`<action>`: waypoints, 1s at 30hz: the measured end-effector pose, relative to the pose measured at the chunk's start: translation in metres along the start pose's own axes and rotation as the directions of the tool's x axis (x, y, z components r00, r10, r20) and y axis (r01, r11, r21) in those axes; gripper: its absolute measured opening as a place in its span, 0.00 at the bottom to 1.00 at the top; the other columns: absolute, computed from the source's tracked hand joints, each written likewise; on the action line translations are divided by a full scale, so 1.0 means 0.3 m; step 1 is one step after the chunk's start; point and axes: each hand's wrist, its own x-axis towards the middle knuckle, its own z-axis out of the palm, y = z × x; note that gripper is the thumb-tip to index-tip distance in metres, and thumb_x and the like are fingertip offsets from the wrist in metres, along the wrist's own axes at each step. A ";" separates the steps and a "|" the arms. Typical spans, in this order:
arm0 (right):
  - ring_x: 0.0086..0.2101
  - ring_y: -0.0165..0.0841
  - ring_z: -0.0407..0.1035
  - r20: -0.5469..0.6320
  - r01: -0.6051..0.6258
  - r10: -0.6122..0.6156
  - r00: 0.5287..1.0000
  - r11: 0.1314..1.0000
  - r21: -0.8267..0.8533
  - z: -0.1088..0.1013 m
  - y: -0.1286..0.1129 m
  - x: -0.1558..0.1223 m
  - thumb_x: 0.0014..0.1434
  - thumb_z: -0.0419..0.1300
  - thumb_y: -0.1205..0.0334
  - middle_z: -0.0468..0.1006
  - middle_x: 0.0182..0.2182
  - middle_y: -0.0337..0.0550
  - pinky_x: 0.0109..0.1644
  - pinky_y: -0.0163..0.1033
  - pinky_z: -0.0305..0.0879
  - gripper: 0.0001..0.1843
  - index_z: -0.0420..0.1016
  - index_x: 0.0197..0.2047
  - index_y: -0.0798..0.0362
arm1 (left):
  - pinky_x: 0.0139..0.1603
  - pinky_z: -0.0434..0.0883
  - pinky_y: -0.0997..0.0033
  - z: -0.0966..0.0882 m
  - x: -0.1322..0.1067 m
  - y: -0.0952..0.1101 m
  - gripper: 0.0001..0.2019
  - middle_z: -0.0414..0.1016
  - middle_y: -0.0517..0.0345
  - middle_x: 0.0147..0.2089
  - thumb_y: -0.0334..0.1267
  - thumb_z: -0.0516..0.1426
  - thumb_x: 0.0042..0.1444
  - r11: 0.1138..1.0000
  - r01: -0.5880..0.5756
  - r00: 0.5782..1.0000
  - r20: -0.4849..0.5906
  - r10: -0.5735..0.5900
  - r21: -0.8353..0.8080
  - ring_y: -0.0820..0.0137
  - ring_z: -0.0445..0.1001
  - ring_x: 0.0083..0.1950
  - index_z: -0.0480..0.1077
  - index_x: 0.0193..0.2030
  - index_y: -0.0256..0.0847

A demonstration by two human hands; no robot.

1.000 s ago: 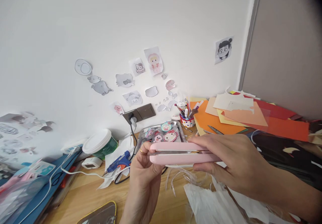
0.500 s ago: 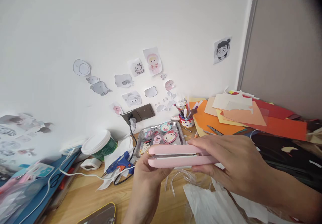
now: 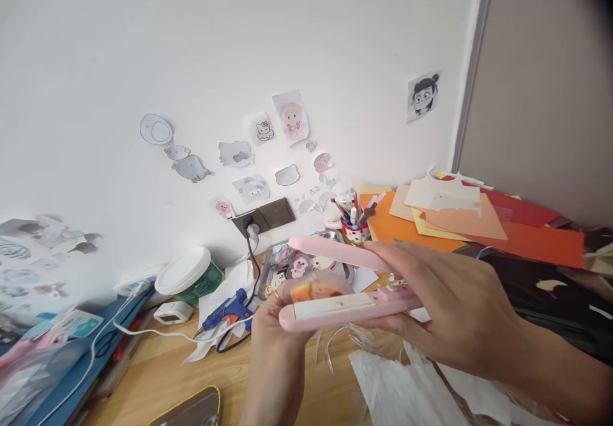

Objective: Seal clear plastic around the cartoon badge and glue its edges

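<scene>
While a blue glue gun (image 3: 230,311) lies leftward, the pink tool (image 3: 330,314), its two arms apart, partly hides a metal tray (image 3: 268,260). The right hand (image 3: 445,292) clamps fingers on this tool; the left hand (image 3: 280,317) seems closed on a blurred orange piece (image 3: 306,293).

A white wall (image 3: 201,43) fills most of the frame, paper cartoon cutouts (image 3: 292,117) at centre; grey panel (image 3: 541,94) upper right; pale wooden tabletop (image 3: 205,365) below.

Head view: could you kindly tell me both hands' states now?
Left hand: closed, apparently holding the orange item.
Right hand: closed, holding the open pink tool.
</scene>
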 end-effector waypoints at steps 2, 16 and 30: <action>0.37 0.39 0.71 -0.010 0.017 -0.017 1.000 1.000 0.018 -0.006 -0.001 -0.002 0.60 0.51 0.51 0.77 0.39 0.55 0.38 0.41 0.64 0.26 0.61 0.53 0.65 | 0.28 0.70 0.74 -0.005 0.003 0.000 0.11 0.76 0.58 0.24 0.28 0.67 0.31 0.998 0.056 0.998 0.009 -0.056 -0.008 0.68 0.74 0.26 0.74 0.26 0.38; 0.36 0.37 0.72 0.093 -0.012 0.000 0.996 0.991 0.134 -0.005 0.008 0.001 0.60 0.52 0.52 0.78 0.39 0.51 0.32 0.40 0.66 0.23 0.64 0.50 0.62 | 0.28 0.71 0.76 0.012 -0.011 0.012 0.10 0.78 0.54 0.24 0.28 0.67 0.28 0.999 -0.026 0.999 -0.037 0.027 0.030 0.67 0.75 0.26 0.76 0.23 0.35; 0.28 0.33 0.69 0.277 -0.227 0.138 0.951 0.919 0.322 -0.011 0.024 0.000 0.58 0.54 0.52 0.76 0.35 0.47 0.26 0.35 0.59 0.22 0.65 0.51 0.57 | 0.30 0.72 0.80 0.012 -0.017 0.018 0.08 0.79 0.54 0.26 0.33 0.68 0.31 0.999 -0.039 0.999 -0.029 0.040 0.027 0.70 0.75 0.28 0.77 0.23 0.36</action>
